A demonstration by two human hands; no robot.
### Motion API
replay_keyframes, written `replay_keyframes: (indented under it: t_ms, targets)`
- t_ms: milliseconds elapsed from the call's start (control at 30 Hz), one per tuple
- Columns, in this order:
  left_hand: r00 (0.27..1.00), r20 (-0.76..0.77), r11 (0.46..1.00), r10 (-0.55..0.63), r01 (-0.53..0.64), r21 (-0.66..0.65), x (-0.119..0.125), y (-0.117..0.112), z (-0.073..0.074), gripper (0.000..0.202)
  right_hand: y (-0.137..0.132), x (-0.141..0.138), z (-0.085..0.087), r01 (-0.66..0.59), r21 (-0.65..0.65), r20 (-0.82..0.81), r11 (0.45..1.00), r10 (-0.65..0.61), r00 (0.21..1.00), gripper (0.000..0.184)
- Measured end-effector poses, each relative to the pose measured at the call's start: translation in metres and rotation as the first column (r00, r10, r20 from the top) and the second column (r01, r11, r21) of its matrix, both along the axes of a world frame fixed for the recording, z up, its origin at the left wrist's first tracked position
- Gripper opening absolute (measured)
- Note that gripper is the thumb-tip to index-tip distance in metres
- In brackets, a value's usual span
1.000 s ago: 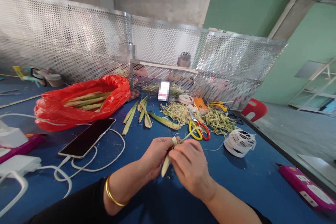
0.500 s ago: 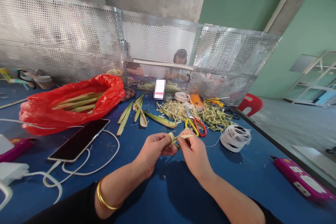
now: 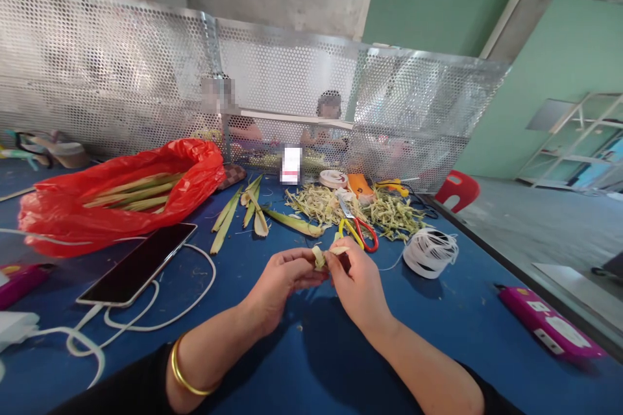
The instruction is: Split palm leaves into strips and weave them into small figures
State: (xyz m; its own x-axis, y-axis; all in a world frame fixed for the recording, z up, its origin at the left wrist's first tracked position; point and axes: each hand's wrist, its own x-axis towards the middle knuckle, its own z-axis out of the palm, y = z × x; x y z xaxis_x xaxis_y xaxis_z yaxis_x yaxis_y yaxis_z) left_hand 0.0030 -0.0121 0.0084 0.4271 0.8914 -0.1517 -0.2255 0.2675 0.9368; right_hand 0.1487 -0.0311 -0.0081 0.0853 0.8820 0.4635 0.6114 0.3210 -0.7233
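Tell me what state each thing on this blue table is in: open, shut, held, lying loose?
Left hand: pinched on the leaf strip.
Right hand: pinching the same strip's other end.
Leaf strip: folded, held above the table.
Red bag: open, green stalks inside.
Phone: screen dark, white cable attached.
Scissors: lying flat, blades together.
String roll: partly unwound.

Leaf strip [image 3: 319,255] mostly hidden between fingers of left hand [image 3: 280,282] and right hand [image 3: 359,285]. Stalks [image 3: 127,191] half buried in red bag [image 3: 97,224]. White charger [image 3: 14,324] and pink case [image 3: 17,274] cut off at left edge. People behind mesh screen [image 3: 121,91] blurred; label [image 3: 291,164] unreadable.
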Motion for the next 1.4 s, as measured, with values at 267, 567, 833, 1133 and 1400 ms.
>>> replay_keyframes:
  t_ms: [267,567,833,1133,1400]
  targets:
    - [0.99,-0.057,0.992,0.13,-0.129,0.012,0.003,0.001,-0.006,0.023,0.0,-0.002,0.003,0.012,-0.066,-0.059,0.998,-0.016,0.998,0.01]
    - [0.98,-0.04,0.981,0.196,-0.196,0.007,0.001,0.006,-0.009,0.024,0.004,-0.002,0.004,-0.168,-0.32,-0.388,0.932,0.032,0.921,0.016]
    - [0.956,-0.013,0.947,0.295,-0.294,-0.127,-0.001,0.01,-0.006,0.02,0.004,0.015,0.016,-0.109,0.309,0.322,0.945,0.004,0.947,0.028]
    - [0.973,0.03,0.968,0.229,-0.224,-0.109,-0.001,0.006,-0.007,0.019,0.002,0.013,0.024,-0.423,0.408,0.617,0.809,0.098,0.781,0.018]
    - [0.99,-0.092,0.993,0.108,-0.104,0.05,0.002,0.001,-0.005,0.02,0.006,0.013,0.01,-0.193,0.108,0.058,0.975,0.187,0.981,0.014]
